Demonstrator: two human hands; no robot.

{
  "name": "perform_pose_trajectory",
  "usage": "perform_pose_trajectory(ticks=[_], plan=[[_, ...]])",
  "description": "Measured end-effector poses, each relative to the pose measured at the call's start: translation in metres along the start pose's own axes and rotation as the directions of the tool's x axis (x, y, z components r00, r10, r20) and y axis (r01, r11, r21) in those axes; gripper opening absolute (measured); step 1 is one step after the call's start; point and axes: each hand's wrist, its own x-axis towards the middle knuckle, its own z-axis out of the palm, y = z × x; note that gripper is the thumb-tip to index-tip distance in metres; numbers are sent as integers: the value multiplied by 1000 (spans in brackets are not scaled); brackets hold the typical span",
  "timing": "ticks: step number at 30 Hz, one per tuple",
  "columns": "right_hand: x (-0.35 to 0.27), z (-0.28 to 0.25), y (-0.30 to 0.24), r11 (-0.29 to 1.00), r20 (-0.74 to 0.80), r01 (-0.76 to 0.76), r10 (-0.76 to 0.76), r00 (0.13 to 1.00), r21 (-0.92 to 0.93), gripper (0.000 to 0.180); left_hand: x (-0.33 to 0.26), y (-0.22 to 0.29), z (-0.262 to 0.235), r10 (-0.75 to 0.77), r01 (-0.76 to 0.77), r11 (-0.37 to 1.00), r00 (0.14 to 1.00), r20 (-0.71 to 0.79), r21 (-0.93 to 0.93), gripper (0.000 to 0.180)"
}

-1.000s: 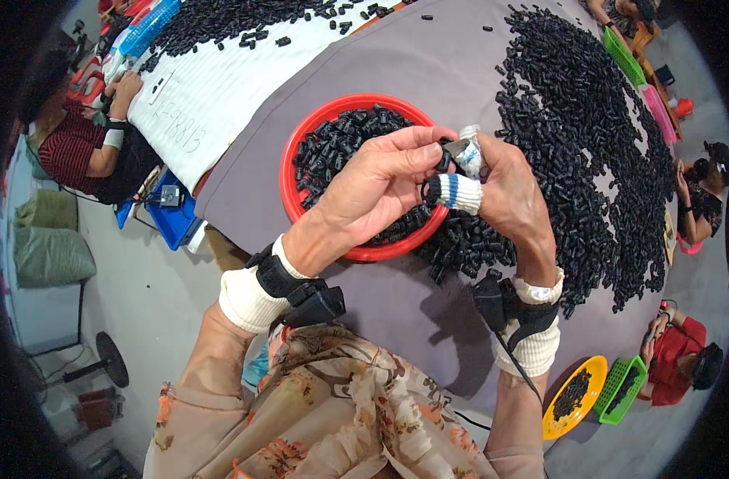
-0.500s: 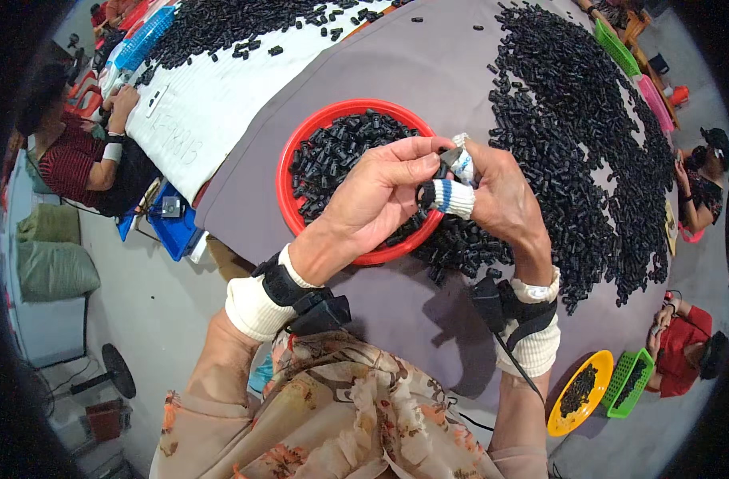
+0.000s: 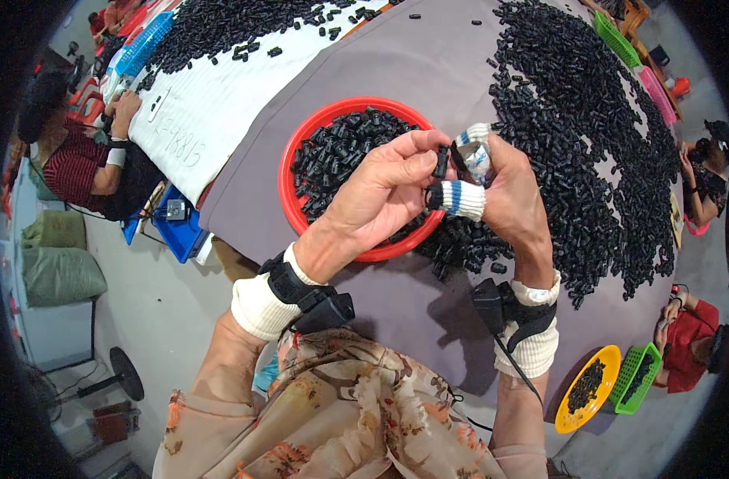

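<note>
Here, above the near rim of the red bowl (image 3: pixel 287 185), I have both hands meeting over the grey table cover (image 3: pixel 428 56). My left hand (image 3: pixel 380 188) pinches a small black plastic part (image 3: pixel 441 162) between thumb and forefinger, closed narrowly on it. The part stands roughly upright in the pinch, its long axis running up and down in the picture, and it sits at the very tips of the left fingers, just to the left of my right hand (image 3: pixel 514 191).

That right hand is curled shut, two of its fingertips wrapped in white cloth sleeves with blue bands; the lower sleeve (image 3: pixel 456 199) points leftward and touches or nearly touches the left thumb. Between the right fingers I see something pale and glinting (image 3: pixel 474 156), though I cannot tell what it is. It lies just right of the black part, so the two meet side on, with the left hand being the one that carries the piece.

The part itself is short, dark and matte, blocky rather than round as far as I can judge; its finer shape is too small to make out. It looks the same as the pieces heaped in the bowl beneath the left hand and the broad black pile (image 3: pixel 588 128) spread across the cover beyond and to the right of the right hand. Both wrists wear padded bands with small black devices strapped on.

At the table's edges other people sit with their own piles, and a yellow dish (image 3: pixel 568 407) and a green basket (image 3: pixel 650 363) rest by the right corner.
</note>
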Motion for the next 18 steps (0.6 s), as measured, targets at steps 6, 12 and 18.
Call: perform_pose_trajectory(ticks=[6,12,18], plan=[[2,0,-6,995,81,-11,20,997,-102,37,-6,2,2,14,-13,999,1000,-10,49,23],[2,-4,-9,986,122,33,-13,992,-164,37,-3,-1,1,-12,14,998,1000,-27,59,23],[4,-1,-7,970,150,69,-35,988,-233,37,-4,0,3,20,-5,989,995,-98,149,23]])
